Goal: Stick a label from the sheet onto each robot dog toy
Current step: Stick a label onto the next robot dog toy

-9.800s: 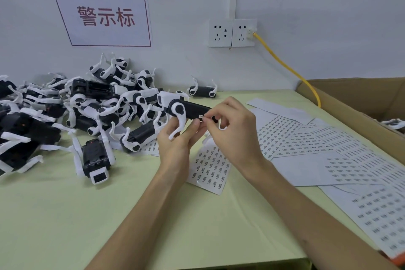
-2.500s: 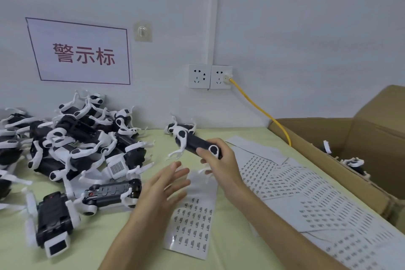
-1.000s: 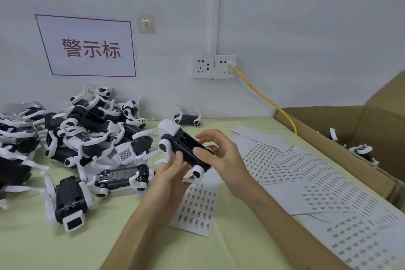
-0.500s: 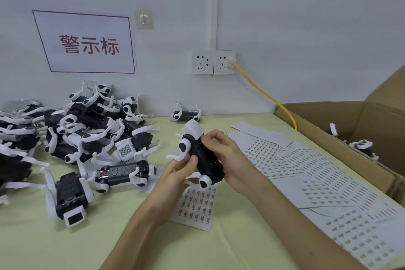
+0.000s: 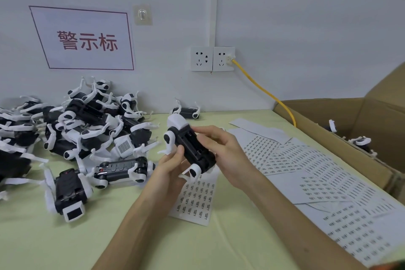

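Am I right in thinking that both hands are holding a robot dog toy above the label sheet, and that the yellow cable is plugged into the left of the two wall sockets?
Not quite: the yellow cable is plugged into the right socket, not the left socket, as the head view shows. The rest stands: the left hand and right hand hold the robot dog toy above the label sheet.
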A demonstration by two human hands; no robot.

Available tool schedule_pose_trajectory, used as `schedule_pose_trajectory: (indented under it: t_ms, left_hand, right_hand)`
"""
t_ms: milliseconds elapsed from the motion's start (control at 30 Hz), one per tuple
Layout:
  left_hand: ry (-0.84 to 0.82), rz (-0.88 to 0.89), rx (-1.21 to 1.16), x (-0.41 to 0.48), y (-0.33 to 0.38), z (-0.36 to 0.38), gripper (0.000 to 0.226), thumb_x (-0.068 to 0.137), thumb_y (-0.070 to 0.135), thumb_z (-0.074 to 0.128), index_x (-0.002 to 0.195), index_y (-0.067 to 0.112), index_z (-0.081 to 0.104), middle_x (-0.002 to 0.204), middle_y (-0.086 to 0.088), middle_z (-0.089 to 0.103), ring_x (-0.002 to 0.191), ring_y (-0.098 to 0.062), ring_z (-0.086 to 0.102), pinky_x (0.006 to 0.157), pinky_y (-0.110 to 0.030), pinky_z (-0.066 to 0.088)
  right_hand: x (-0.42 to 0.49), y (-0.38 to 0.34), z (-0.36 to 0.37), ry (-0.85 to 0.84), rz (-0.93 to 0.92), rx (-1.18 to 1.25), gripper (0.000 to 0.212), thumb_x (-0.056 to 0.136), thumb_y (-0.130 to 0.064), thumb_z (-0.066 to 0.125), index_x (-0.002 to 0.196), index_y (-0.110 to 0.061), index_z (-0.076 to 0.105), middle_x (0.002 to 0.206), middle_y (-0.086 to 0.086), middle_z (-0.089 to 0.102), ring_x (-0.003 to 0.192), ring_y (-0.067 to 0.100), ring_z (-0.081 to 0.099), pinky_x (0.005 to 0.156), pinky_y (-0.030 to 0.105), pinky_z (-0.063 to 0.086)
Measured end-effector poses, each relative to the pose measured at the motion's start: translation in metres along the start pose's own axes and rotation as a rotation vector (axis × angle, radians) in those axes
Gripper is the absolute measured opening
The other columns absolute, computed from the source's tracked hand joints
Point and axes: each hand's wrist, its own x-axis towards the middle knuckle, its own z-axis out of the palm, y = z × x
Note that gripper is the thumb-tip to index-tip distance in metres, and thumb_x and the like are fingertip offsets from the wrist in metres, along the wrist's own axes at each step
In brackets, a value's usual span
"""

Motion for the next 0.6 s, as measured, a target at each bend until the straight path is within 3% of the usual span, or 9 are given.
schedule_pose_trajectory:
  t_ms: [167,300,433,500,600]
  left_hand:
    - [0.092,0.017,-0.048,0.0009,0.0007,0.0026,0.043,0.096,0.047,0.054,0.129,0.027,0.070,0.130,-0.006,0.072,0.122,-0.020,0.068,0.080,-0.026,0.058]
    - [0.128,0.043,-0.149,0.0006,0.0009,0.0019,0.044,0.099,0.051,0.055,0.129,0.025,0.071,0.134,-0.010,0.070,0.125,-0.026,0.066,0.087,-0.035,0.060]
    - [0.147,0.056,-0.139,-0.0001,-0.0009,0.0014,0.050,0.093,0.054,0.063,0.132,0.022,0.069,0.134,-0.013,0.069,0.125,-0.027,0.066,0.095,-0.040,0.057]
    - [0.163,0.052,-0.120,0.0000,-0.0007,0.0008,0.045,0.095,0.050,0.064,0.129,0.022,0.071,0.128,-0.012,0.073,0.119,-0.026,0.070,0.085,-0.036,0.060]
    - [0.197,0.038,-0.027,0.0019,-0.0020,0.0003,0.041,0.092,0.041,0.068,0.116,0.009,0.075,0.109,-0.015,0.075,0.103,-0.027,0.074,0.079,-0.030,0.061]
  right_hand:
    - [0.0006,0.0045,0.0051,0.072,-0.150,-0.183,0.026,0.097,-0.004,0.065,0.118,-0.017,0.076,0.106,-0.002,0.077,0.090,0.011,0.072,0.083,0.019,0.053]
    - [0.0000,0.0050,0.0061,0.049,-0.131,-0.158,0.023,0.094,-0.004,0.069,0.113,-0.014,0.077,0.097,-0.011,0.079,0.089,0.006,0.074,0.080,0.015,0.053]
    - [-0.0014,0.0022,0.0048,0.041,-0.074,-0.093,0.021,0.088,-0.010,0.078,0.108,-0.016,0.078,0.104,-0.002,0.079,0.091,0.017,0.076,0.081,0.021,0.055]
    - [-0.0011,0.0029,0.0039,0.049,-0.050,-0.065,0.020,0.086,-0.011,0.079,0.106,-0.013,0.078,0.101,-0.001,0.079,0.092,0.020,0.076,0.084,0.026,0.058]
    - [-0.0001,0.0053,0.0034,0.093,-0.028,-0.064,0.018,0.084,-0.011,0.081,0.099,-0.004,0.074,0.093,0.001,0.078,0.082,0.018,0.075,0.074,0.025,0.057]
